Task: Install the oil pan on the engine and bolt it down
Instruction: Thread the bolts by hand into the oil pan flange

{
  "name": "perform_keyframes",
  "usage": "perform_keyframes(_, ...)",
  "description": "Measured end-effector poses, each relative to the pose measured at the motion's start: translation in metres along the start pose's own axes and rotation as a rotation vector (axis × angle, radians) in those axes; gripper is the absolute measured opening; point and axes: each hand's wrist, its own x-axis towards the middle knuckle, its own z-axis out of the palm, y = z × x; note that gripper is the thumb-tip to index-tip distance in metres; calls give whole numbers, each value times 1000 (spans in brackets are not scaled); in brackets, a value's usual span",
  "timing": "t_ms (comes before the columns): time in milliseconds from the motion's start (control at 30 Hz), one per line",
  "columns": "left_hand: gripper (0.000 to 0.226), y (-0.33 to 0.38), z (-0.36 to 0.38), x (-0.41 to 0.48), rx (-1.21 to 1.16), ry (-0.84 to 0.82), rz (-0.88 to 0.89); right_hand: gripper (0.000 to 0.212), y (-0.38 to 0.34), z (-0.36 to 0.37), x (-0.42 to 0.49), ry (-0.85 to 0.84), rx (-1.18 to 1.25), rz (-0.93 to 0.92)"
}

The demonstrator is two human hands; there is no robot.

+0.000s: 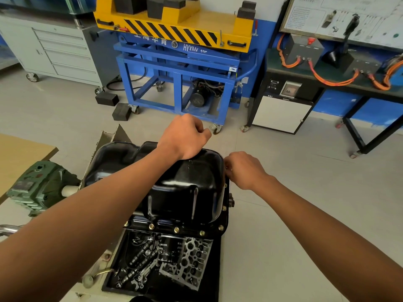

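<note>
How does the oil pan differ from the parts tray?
The pan is glossy and domed; the tray is flat, open, full of loose metal parts. The pan's flange carries gold bolts; the tray's rim has none. The left hand and right hand are at the pan, neither at the tray. Pan and tray are both black.

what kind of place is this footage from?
Likely an automotive training workshop: a black oil pan up front, and behind it a blue-and-yellow lift cart, a wheeled drawer cabinet and a bench with orange cables under a wall chart.
</note>
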Motion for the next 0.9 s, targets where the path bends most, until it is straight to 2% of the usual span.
perform_keyframes(100, 44, 1, 0, -1, 2, 0, -4, 27, 0, 2, 2, 16, -7, 33)
perform_keyframes(233, 42, 1, -1, -1, 1, -13, -15, 10, 0, 1, 0, -2, 66, -14)
perform_keyframes(367, 41, 1, -1, -2, -5, -26, -20, 28, -3, 2, 3, -37, 13, 12)
perform_keyframes(467, 43, -1, -1, 1, -42, -53, -41, 17, -8, -3, 10, -74, -24, 51)
perform_keyframes(567, 48, -3, -1, 7, -162, -110, -101, 15, -8, -13, 16, -99, 27, 65)
perform_keyframes(667, 50, -3, -6, 17, -433, -173, -298, 17, -6, -32, 19, -2, 223, 86)
perform_keyframes(767, 49, -9, -16, 29, -847, -296, -626, 13, -14, -56, 20, 151, 455, 35)
perform_keyframes(833, 52, -14, -22, 34, -1076, -361, -805, 10, -26, -70, 21, 195, 557, -18)
perform_keyframes(900, 57, -17, -25, 37, -1199, -404, -898, 9, -39, -82, 24, 201, 626, -63)
